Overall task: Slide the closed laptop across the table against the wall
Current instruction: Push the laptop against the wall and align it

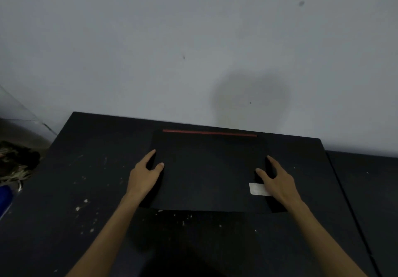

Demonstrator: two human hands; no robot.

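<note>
A closed black laptop (207, 173) lies flat on the dark table (86, 180), its far edge marked by a red strip close to the grey wall (193, 40). A pale sticker sits near its right front corner. My left hand (145, 174) grips the laptop's left edge, thumb on the lid and fingers along the side. My right hand (277, 178) grips the right edge the same way, partly covering the sticker.
The table top is speckled with pale marks. A second dark surface (370, 190) adjoins it on the right across a seam. At the far left sit a dark tangled bundle (17, 162), a blue object (5, 199) and a clear panel (19, 108).
</note>
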